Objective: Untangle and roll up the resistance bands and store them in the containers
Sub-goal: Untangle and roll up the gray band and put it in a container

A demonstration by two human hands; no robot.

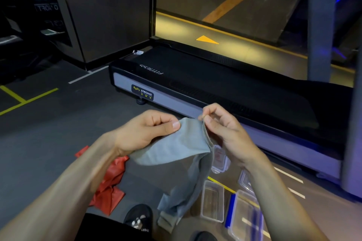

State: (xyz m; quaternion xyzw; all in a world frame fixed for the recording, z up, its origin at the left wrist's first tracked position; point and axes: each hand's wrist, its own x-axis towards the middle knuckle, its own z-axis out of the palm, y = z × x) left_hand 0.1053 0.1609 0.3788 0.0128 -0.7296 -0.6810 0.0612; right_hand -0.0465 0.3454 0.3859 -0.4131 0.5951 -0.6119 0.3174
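Note:
A wide grey resistance band [176,143] is held up in front of me. My left hand [145,129] pinches its top left edge between thumb and fingers. My right hand [221,125] pinches the top right corner with fingertips. The rest of the grey band hangs down to the floor between my feet. A red resistance band [109,180] lies crumpled on the floor under my left forearm. Clear plastic containers sit on the floor at the lower right: an open tub [212,200] and a lid with blue clips [244,219].
A black treadmill [215,88] runs across the floor just beyond my hands. More clear containers [220,159] lie partly hidden behind the band and my right arm. My dark shoe [138,219] shows at the bottom. Yellow floor lines [27,100] mark the grey floor.

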